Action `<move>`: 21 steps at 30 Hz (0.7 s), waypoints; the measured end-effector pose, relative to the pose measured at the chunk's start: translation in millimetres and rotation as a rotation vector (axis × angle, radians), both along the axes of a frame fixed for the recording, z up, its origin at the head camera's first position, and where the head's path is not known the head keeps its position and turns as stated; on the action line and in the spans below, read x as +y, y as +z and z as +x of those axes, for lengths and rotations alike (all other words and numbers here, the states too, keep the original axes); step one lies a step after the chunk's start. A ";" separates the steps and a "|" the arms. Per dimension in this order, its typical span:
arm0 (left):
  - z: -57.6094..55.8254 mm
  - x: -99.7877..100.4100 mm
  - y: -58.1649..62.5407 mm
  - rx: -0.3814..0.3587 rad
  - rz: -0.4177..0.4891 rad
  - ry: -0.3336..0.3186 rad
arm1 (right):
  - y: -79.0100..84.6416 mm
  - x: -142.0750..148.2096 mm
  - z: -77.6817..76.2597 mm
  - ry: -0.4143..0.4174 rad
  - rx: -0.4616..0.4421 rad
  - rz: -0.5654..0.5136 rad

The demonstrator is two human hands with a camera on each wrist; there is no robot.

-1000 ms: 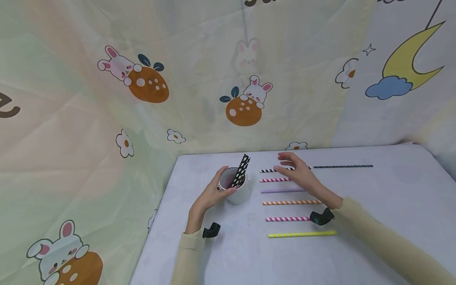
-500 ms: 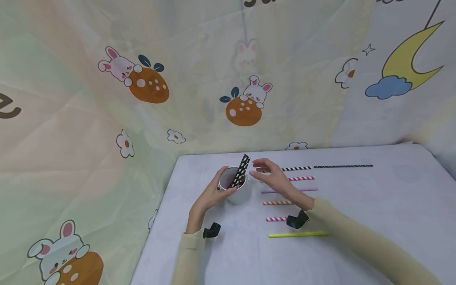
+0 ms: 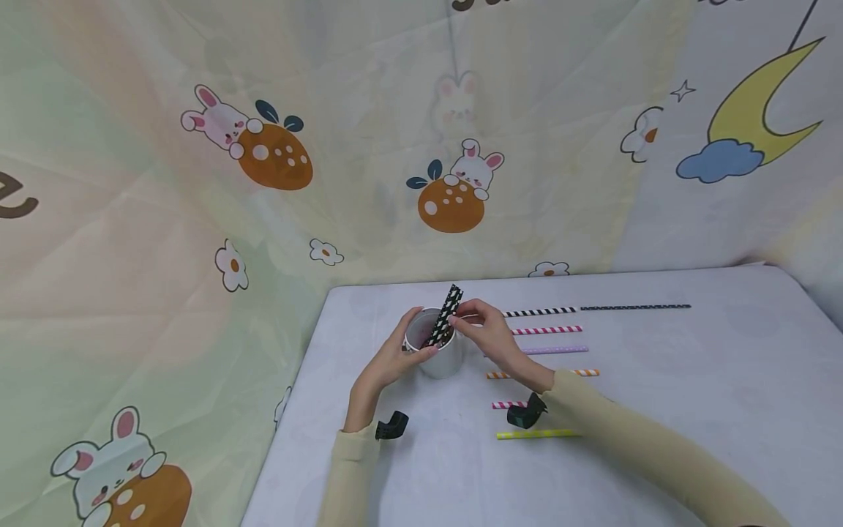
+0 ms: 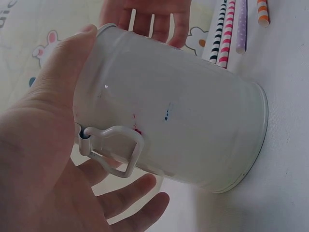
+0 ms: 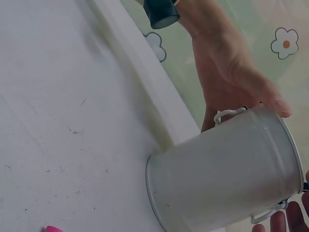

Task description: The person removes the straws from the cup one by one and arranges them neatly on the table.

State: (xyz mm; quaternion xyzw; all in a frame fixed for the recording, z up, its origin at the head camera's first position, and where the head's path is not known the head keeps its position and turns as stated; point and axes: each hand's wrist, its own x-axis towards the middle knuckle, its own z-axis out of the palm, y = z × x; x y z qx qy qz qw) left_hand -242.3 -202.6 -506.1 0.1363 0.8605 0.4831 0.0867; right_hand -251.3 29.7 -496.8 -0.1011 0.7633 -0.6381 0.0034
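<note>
A small white metal bucket [image 3: 443, 364] with side handles stands on the table, and black paper straws with white spots [image 3: 444, 319] lean out of its mouth. My left hand [image 3: 398, 359] grips the bucket by its rim, the thumb lying over the edge in the left wrist view. At the other side of the rim, my right hand [image 3: 490, 337] pinches the black spotted straws between thumb and forefinger; how many it holds cannot be told. In the right wrist view only the right hand's fingertips [image 5: 294, 215] show, beside a bucket handle [image 5: 269, 212].
Right of the bucket several straws lie in a column: black-striped [image 3: 546, 312], pink-striped [image 3: 553, 330], lilac [image 3: 560, 350], orange-striped [image 3: 586, 372], another pink-striped [image 3: 507, 405] and yellow [image 3: 533, 434]. A thin black straw [image 3: 635, 307] lies at the back right. A printed cloth [image 3: 369, 183] hangs behind.
My right hand has moved left from above the row of straws to the bucket and now pinches the black spotted straws. The left hand and the bucket have stayed in place.
</note>
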 end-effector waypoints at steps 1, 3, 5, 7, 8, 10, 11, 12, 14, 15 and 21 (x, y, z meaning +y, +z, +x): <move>-0.1 0.1 0.0 0.000 0.002 -0.002 | 0.4 -0.5 0.2 -0.004 0.004 -0.004; -0.3 0.4 0.1 -0.001 0.002 -0.005 | 0.7 -1.6 -0.4 -0.013 0.009 -0.005; -0.1 0.9 1.0 -0.006 0.001 -0.013 | 0.9 -2.2 -0.6 -0.019 0.009 -0.006; 0.8 1.8 3.7 -0.016 0.000 -0.023 | 0.9 -2.6 -0.6 -0.025 0.010 0.000; 1.8 2.5 6.4 -0.022 -0.001 -0.028 | 0.8 -2.7 -0.6 -0.027 0.011 0.008; 6.1 4.4 16.7 -0.029 -0.003 -0.042 | 0.3 -2.8 -0.6 -0.029 0.009 0.010; 8.2 5.3 21.9 -0.031 -0.003 -0.049 | 0.2 -2.9 -0.6 -0.032 0.006 0.011; 10.2 6.1 26.8 -0.034 -0.004 -0.056 | 0.4 -2.9 -0.6 -0.033 0.002 0.011; 14.3 7.4 35.7 -0.029 0.002 -0.064 | 0.3 -3.2 -0.7 -0.036 -0.014 0.012; 15.8 7.8 38.7 -0.024 0.005 -0.066 | 0.2 -3.4 -0.8 -0.037 -0.022 0.012; 17.9 8.3 41.1 -0.025 0.010 -0.056 | -0.4 -3.6 -0.1 -0.043 -0.052 0.019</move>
